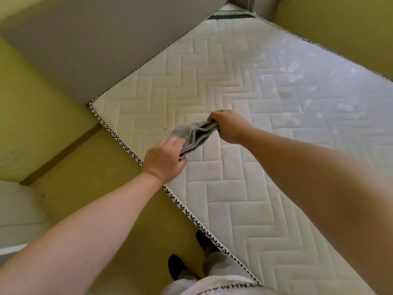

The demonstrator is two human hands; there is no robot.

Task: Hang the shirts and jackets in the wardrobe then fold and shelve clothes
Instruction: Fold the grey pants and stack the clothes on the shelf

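A small grey garment [194,135], folded into several layers, hangs in the air just above the near left part of a bare white quilted mattress [244,86]. My left hand [164,161] grips its lower left end with curled fingers. My right hand [228,126] grips its upper right end in a fist. The cloth stretches between both hands, slightly slack in the middle. No wardrobe, hanger or shelf is in view.
The mattress edge with black and white trim [131,153] runs diagonally from upper left to lower right. A grey headboard panel [89,50] stands at the far left. Yellow-green floor [89,188] lies to the left; my legs and dark feet [176,266] stand beside the mattress.
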